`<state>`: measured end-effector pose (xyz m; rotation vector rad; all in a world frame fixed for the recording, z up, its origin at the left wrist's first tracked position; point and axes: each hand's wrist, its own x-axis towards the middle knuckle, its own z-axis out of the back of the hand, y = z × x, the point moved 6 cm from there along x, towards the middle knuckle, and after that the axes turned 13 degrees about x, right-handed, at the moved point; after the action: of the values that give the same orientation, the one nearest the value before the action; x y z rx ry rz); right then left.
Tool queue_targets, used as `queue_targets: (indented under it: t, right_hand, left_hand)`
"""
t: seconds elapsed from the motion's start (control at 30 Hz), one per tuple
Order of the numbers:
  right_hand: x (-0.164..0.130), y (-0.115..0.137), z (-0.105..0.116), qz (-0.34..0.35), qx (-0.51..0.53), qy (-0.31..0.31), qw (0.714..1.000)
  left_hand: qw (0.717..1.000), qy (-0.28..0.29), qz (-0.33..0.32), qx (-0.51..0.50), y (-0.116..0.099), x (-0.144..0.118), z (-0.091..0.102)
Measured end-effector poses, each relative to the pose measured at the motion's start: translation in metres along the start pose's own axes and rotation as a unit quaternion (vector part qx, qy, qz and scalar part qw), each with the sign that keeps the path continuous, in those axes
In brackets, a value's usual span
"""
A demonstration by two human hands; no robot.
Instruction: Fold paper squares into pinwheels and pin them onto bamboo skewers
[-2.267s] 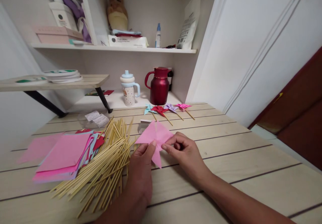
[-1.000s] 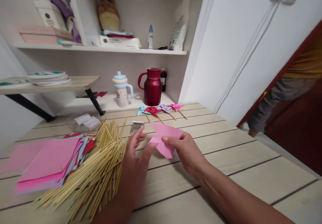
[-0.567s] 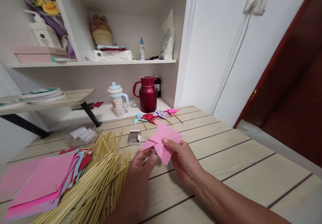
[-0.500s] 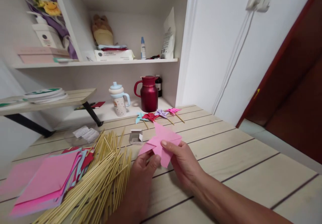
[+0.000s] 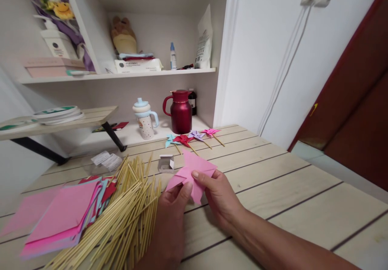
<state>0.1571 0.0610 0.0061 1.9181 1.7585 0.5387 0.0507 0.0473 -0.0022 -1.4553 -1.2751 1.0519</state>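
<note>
Left hand (image 5: 171,210) has been closed onto the pale pink pinwheel (image 5: 198,163), pinched by it and the right hand (image 5: 220,192) above the tabletop (image 5: 273,181); four far pinwheels (image 5: 183,140) are mounted on sticks (image 5: 218,140), none being seen on the held one.

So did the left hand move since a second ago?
Yes. The left hand drew back from the little box, toward the camera, and now holds the pink paper.

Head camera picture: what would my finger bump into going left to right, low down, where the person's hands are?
Stack of paper → pile of sticks → left hand → pink folded paper → right hand.
</note>
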Motion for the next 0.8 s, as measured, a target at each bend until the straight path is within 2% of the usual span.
queue_targets:
  t: [0.2,0.53,0.7,0.8]
  right_hand:
    - [-0.001,-0.003,0.003,-0.001,-0.013,0.002,1.000]
    - [-0.005,-0.007,-0.001,-0.011,-0.011,0.030,0.999]
    - [-0.005,-0.011,0.001,-0.044,-0.021,0.031,0.998]
    - [-0.001,-0.002,0.006,-0.026,-0.042,0.023,0.999]
  left_hand:
    - [0.997,-0.034,-0.004,0.065,0.002,0.000,0.010]
    - [0.992,-0.069,0.018,0.106,0.002,-0.002,0.017]
    - [0.993,-0.079,0.047,0.070,0.004,0.003,0.022]
    - [0.993,-0.103,0.049,0.018,-0.001,0.010,0.034]
